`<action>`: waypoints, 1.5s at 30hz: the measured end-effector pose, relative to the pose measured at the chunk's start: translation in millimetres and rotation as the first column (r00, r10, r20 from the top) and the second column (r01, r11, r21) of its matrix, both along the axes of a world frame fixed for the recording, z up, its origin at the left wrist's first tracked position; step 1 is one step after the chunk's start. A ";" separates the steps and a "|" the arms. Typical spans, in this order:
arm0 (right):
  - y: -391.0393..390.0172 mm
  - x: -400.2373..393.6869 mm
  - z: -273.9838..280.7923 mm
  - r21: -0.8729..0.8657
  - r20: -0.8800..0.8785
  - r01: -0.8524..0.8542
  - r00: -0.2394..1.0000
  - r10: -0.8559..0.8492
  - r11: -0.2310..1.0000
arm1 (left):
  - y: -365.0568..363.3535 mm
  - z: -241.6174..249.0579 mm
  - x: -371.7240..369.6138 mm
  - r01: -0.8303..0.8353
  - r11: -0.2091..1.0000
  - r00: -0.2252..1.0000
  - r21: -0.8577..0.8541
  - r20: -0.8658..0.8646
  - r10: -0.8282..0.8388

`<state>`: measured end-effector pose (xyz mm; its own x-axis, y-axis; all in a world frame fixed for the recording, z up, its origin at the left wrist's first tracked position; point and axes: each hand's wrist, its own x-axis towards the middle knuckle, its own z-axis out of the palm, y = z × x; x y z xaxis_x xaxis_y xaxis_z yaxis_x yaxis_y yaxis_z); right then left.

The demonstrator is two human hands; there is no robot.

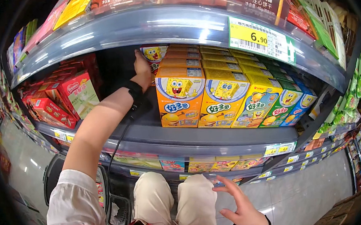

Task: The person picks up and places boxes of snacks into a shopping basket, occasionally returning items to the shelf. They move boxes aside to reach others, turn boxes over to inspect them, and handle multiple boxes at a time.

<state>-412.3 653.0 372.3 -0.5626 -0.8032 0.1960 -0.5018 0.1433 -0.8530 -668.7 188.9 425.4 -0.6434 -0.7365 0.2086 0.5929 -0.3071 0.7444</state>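
My left hand (143, 71) reaches deep into the shelf and grips the left side of a red snack box (154, 55) with a SpongeBob picture. Part of that box and some of my fingers are hidden. Just right of it stands a front row of SpongeBob biscuit boxes: orange (180, 98), yellow-orange (222, 97), yellow (256, 103), green (283, 104) and blue (302, 106). Over the floor, beside my knee, my right hand (240, 204) hangs with fingers spread and nothing in it.
Red snack boxes (60, 100) lean at the shelf's left end. Overhead runs a shelf edge with a price tag (261, 40). A dark shopping basket (53, 173) sits by my left leg. Green packets (356, 87) hang at the right. A black cable (118, 148) trails from my left wrist.
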 end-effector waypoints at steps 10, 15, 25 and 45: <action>5.0 -4.4 -8.3 -0.043 0.004 0.019 1.000 -0.019 0.999 | 26.0 21.1 28.4 -0.389 0.599 0.905 -0.700 -0.168 0.391; 0.4 -4.1 -4.2 -0.012 -0.014 0.008 1.000 -0.008 1.000 | 18.1 12.1 7.0 -0.477 0.146 0.680 -0.867 -0.259 0.686; -0.2 -1.8 0.3 0.060 -0.042 -0.030 0.999 0.032 0.998 | 17.9 16.6 33.0 -0.075 0.921 0.993 -0.382 0.053 0.103; -7.5 -6.1 -3.2 0.027 -0.002 -0.083 0.997 0.083 0.996 | -19.2 26.3 32.8 0.036 0.595 0.962 -0.803 0.190 0.198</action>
<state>-418.4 645.5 369.1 -0.4934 -0.8519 0.1755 -0.5151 0.1236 -0.8481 -636.0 169.7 451.8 -0.7021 -0.4027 0.5872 0.3570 0.5145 0.7796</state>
